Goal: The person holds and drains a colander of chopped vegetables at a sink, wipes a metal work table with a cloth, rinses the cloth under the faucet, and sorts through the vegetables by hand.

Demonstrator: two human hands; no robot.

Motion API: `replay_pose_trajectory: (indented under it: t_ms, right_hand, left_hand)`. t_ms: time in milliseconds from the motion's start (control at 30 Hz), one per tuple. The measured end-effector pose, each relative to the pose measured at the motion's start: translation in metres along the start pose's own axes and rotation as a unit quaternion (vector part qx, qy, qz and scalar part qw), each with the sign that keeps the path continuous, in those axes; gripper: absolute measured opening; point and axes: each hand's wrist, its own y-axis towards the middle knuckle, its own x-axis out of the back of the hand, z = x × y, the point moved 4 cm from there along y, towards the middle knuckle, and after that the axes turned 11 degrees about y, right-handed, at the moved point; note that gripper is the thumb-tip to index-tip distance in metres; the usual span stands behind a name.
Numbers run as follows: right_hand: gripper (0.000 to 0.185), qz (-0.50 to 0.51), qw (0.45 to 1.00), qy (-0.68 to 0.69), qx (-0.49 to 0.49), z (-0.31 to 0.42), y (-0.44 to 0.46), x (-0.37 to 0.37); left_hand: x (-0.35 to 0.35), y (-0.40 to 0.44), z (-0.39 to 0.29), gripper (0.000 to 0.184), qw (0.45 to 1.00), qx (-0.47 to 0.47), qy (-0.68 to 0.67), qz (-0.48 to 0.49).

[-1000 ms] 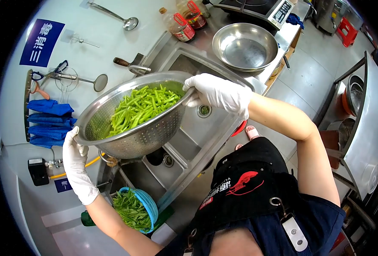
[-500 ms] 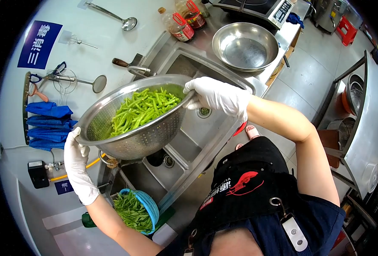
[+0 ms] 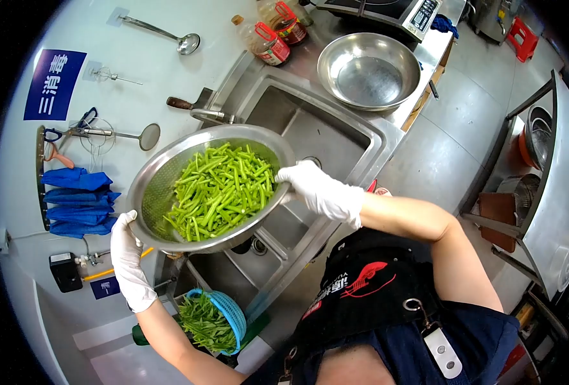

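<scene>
A perforated steel colander (image 3: 148, 186) hangs in the air over the sinks, its open top turned toward me. Cut green stems (image 3: 223, 192) are heaped inside it. My left hand (image 3: 130, 263), in a white glove, grips the rim at the lower left. On the opposite side, my gloved right hand (image 3: 320, 192) is closed on the rim, thumb on top. Below the colander, the sink (image 3: 252, 263) is partly hidden. A blue basket (image 3: 231, 313) full of green leaves (image 3: 207, 321) stands near my left forearm.
A wide steel pan (image 3: 369, 70) rests on the counter beside a cooktop (image 3: 387, 13) and sauce bottles (image 3: 265, 42). The faucet (image 3: 210, 115) stands behind the colander. Utensils and blue cloths (image 3: 79, 202) hang on the wall. A steel rack (image 3: 548, 212) is at right.
Both hands have lowered the colander slightly toward me, and its opening faces the camera more, showing more of the stems. More of the far sink basin shows now. The view has shifted a little.
</scene>
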Motion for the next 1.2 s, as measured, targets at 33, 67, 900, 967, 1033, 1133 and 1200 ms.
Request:
replay_pose_trajectory:
  t_ms: [33,67,900,967,1033,1133,1200]
  right_hand:
    - [0.020,-0.018,1.000,-0.016,-0.011,-0.007,-0.001,0.002]
    - [0.023,-0.012,1.000,-0.001,-0.004,-0.016,0.000,0.004]
    - [0.019,0.002,0.999,-0.020,-0.044,-0.070,-0.011,-0.008]
    - [0.019,0.009,0.997,-0.039,-0.068,-0.073,-0.007,-0.001]
    - [0.025,0.012,0.996,-0.048,-0.074,-0.074,-0.002,0.005]
    - [0.026,0.008,0.995,-0.095,-0.032,-0.069,0.017,0.020]
    - [0.027,-0.025,0.987,-0.158,-0.031,-0.040,0.020,0.019]
  left_hand:
    - [0.006,0.009,0.005,0.007,0.998,0.006,0.030,0.046]
    - [0.011,0.015,0.012,0.007,0.998,0.006,0.052,0.044]
    - [0.059,0.002,0.116,0.034,0.977,0.140,0.143,-0.077]
    - [0.064,-0.002,0.125,0.034,0.979,0.116,0.152,-0.071]
    - [0.059,-0.009,0.127,0.033,0.982,0.111,0.144,-0.042]
    - [0.033,-0.024,0.136,0.026,0.977,0.084,0.179,-0.083]
    - [0.021,-0.033,0.144,0.024,0.984,0.084,0.141,-0.073]
